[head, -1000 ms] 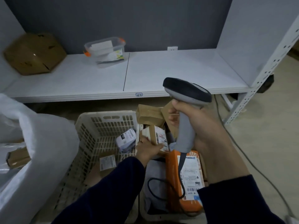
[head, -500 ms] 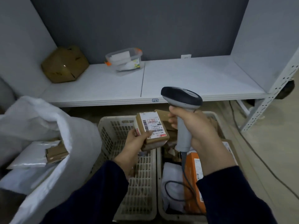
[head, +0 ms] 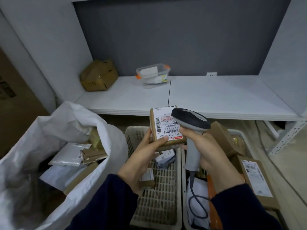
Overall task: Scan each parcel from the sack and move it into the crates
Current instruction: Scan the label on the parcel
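The sack (head: pixel 54 130) stands at our left with packets lying inside it. Right of it, two crates sit side by side before the shelf (head: pixel 216 95): the left crate (head: pixel 157 205) and the right crate (head: pixel 236 131). Above the left crate our left hand (head: pixel 142 155) holds a parcel (head: pixel 163 130), and just right of it is the scanner (head: pixel 191 123) in our right hand (head: pixel 211 151) (whether scanner and parcel touch, we cannot tell). On the shelf behind, a box (head: pixel 98 75) sits left of a container (head: pixel 153 75).

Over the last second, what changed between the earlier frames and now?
The left hand lifted the small brown parcel it grips from down at the crates up to the scanner head. The right hand kept gripping the scanner; nothing was let go.
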